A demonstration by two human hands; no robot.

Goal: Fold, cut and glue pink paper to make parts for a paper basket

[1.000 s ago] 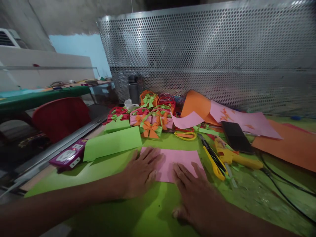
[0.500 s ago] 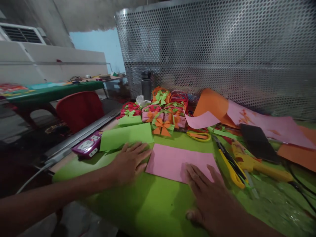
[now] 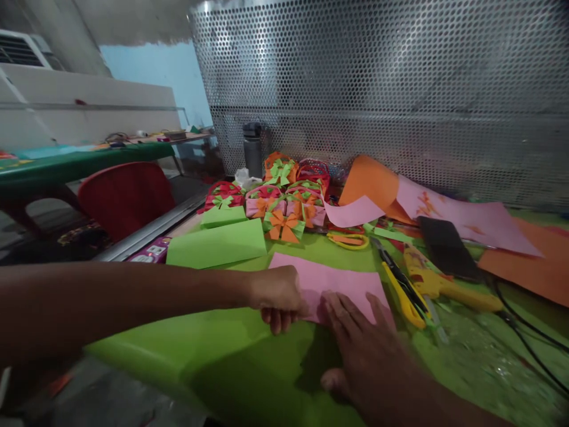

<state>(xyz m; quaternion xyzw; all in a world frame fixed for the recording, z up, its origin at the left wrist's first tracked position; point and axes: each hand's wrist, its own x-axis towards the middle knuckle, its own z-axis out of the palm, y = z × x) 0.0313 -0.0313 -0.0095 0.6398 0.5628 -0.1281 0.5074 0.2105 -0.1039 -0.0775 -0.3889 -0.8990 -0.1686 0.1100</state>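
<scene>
Left hand (image 3: 279, 298) pinches pink paper (image 3: 331, 280) near edge; long axis left-right.

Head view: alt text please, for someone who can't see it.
Two bare hands work a pink sheet on a green table: left hand curled at its near edge, right hand flat on it. Paper baskets, scissors and a glue gun lie beyond.

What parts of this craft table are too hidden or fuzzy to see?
Head view only:
- The near edge of the pink paper is covered by the left hand and the right hand.
- The left hand's fingertips curl under, so their grip is unclear.
- The purple box is mostly behind the left forearm.
- The orange paper is cut off by the right edge.
- The scissors are blurred.
</scene>
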